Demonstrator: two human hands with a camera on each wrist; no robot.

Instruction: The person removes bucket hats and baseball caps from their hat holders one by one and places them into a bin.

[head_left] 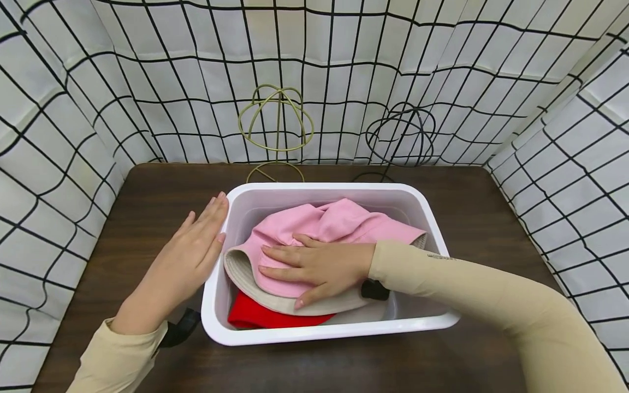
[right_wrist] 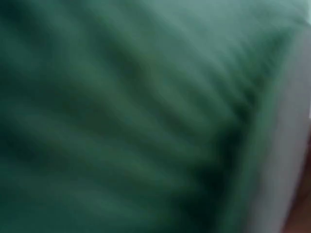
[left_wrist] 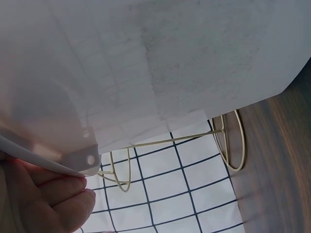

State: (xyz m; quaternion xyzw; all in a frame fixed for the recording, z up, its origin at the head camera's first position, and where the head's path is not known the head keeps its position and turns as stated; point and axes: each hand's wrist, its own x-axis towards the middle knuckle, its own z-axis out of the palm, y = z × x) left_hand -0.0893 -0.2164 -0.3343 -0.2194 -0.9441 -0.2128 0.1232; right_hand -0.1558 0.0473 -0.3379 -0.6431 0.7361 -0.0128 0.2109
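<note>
A white plastic bin (head_left: 324, 331) stands on the dark wooden table. Inside it lies a pink bucket hat (head_left: 339, 221) with a beige lining, over a red fabric piece (head_left: 275, 317). My right hand (head_left: 319, 267) rests flat on the pink hat, fingers spread. Along the bin's left rim, my left hand (head_left: 189, 259) touches the outside with its fingers extended. The left wrist view shows the fingers (left_wrist: 68, 194) against the rim, below the bin's wall (left_wrist: 204, 58). Blurred green fabric (right_wrist: 121, 121) with a pale edge fills the right wrist view.
Behind the bin stand a gold wire stand (head_left: 277, 148) and a black wire stand (head_left: 431, 134). Black wire grid panels (head_left: 329, 65) backed with white sheeting surround the table (head_left: 162, 202) at the back and both sides.
</note>
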